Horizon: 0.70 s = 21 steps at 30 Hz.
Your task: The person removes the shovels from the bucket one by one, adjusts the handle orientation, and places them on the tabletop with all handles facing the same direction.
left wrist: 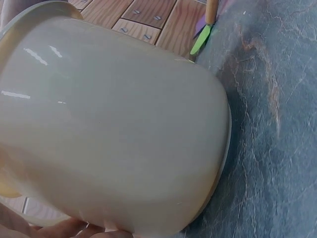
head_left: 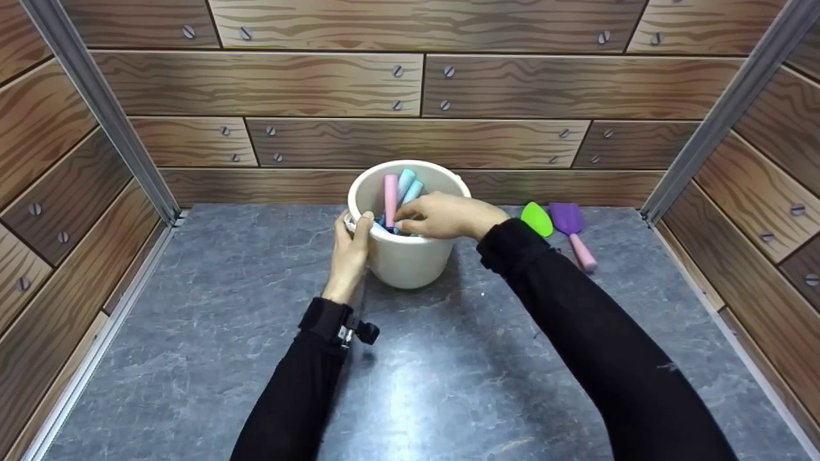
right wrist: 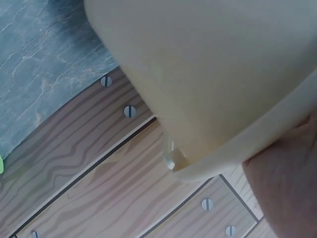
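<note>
A cream plastic bucket (head_left: 410, 262) stands upright on the floor near the back wall. My left hand (head_left: 349, 253) grips its left rim, thumb over the top edge and fingers (left wrist: 64, 229) along the outer wall. Over the right rim reaches my right hand (head_left: 445, 214), with bent fingers inside the bucket close to a pink handle (head_left: 391, 192). I cannot tell whether they hold anything there. Two light blue handles (head_left: 406, 184) lean beside the pink one, and their lower ends are hidden. In the right wrist view the bucket wall (right wrist: 208, 64) blocks the fingers.
Right of the bucket lie a green spatula head (head_left: 537, 219) and a purple spatula (head_left: 567, 218) with a pink handle. Wood-patterned walls (head_left: 333, 83) enclose the grey marbled floor (head_left: 224, 307) at the back and both sides, with metal posts (head_left: 106, 102) at the corners.
</note>
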{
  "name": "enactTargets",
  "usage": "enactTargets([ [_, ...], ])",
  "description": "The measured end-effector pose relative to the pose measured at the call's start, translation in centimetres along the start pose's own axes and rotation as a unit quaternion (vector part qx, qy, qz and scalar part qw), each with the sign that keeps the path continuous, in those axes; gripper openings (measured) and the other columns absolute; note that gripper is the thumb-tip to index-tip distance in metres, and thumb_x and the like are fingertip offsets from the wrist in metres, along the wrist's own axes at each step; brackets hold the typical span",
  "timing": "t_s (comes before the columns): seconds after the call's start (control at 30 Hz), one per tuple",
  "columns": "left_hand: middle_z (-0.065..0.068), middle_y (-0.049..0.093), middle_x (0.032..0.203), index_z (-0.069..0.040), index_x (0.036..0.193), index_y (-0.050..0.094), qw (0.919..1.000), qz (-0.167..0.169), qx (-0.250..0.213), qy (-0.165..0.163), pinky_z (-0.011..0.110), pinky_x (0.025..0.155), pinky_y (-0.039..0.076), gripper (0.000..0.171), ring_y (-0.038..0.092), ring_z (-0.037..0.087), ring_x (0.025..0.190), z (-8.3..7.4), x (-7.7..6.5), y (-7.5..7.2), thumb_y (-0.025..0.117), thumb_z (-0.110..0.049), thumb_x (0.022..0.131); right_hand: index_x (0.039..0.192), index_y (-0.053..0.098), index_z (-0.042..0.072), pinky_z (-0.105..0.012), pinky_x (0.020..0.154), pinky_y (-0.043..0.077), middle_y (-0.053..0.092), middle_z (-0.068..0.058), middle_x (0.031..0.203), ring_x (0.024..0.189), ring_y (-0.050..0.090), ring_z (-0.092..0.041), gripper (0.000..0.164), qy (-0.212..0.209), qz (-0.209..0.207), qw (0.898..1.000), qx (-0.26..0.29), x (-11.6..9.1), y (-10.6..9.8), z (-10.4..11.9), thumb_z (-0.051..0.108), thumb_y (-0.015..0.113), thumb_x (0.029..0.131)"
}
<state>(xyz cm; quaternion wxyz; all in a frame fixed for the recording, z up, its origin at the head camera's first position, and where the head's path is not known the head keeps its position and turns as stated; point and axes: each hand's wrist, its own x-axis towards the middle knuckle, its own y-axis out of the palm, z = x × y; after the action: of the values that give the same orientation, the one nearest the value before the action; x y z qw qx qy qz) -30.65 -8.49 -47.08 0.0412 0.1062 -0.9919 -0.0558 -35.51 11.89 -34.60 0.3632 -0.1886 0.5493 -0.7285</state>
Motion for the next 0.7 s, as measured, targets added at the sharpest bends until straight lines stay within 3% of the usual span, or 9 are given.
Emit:
enactTargets([
  [0.2,0.028,0.044,0.184,-0.003,0.180,0.032,1.0000,0.002,0.009,-0.001,0.055,0.147,0.034,0.082,0.046,0.042,0.171,0.0,0.0,0.1,0.062,-0.044,0.116,0.146,0.081,0.010,-0.051,0.112,0.060,0.083,-0.011,0.128,0.115,0.073,-0.028,0.043,0.012,0.044,0.999,-0.007,0.6,-0.2,0.5,0.035,0.055,0.121],
  [0.4,0.026,0.042,0.185,-0.004,0.181,0.031,0.9999,0.002,-0.010,-0.009,0.053,0.147,0.034,0.085,0.045,0.039,0.172,-0.1,-0.1,0.1,0.064,-0.046,0.114,0.117,0.080,0.008,-0.048,0.100,0.058,0.064,-0.001,0.092,0.096,0.064,-0.024,0.039,0.030,0.063,0.997,-0.014,1.4,-0.1,0.6,0.037,0.053,0.121],
  [0.43,0.026,0.042,0.185,-0.005,0.181,0.031,0.9999,0.001,-0.011,-0.009,0.053,0.147,0.034,0.085,0.045,0.039,0.172,-0.1,-0.2,0.1,0.065,-0.046,0.114,0.113,0.079,0.011,-0.045,0.097,0.058,0.061,0.001,0.089,0.094,0.063,-0.022,0.043,0.029,0.065,0.997,-0.013,2.2,0.4,-0.5,0.042,0.051,0.120],
  [0.63,0.025,0.045,0.183,-0.005,0.179,0.034,0.9998,-0.005,-0.018,-0.007,0.052,0.146,0.035,0.082,0.046,0.039,0.170,0.1,-0.1,0.2,0.065,-0.044,0.114,0.105,0.072,0.015,-0.050,0.103,0.058,0.063,-0.002,0.096,0.103,0.065,-0.026,0.040,0.067,0.088,0.994,-0.013,2.6,0.4,-0.4,0.045,0.047,0.115],
  [0.7,0.025,0.046,0.182,-0.005,0.179,0.035,0.9997,-0.006,-0.022,-0.006,0.052,0.146,0.036,0.081,0.047,0.039,0.170,0.1,-0.1,0.2,0.066,-0.043,0.114,0.106,0.070,0.014,-0.052,0.106,0.057,0.063,-0.004,0.100,0.107,0.064,-0.027,0.036,0.080,0.092,0.992,-0.015,2.1,0.0,0.7,0.040,0.047,0.115],
])
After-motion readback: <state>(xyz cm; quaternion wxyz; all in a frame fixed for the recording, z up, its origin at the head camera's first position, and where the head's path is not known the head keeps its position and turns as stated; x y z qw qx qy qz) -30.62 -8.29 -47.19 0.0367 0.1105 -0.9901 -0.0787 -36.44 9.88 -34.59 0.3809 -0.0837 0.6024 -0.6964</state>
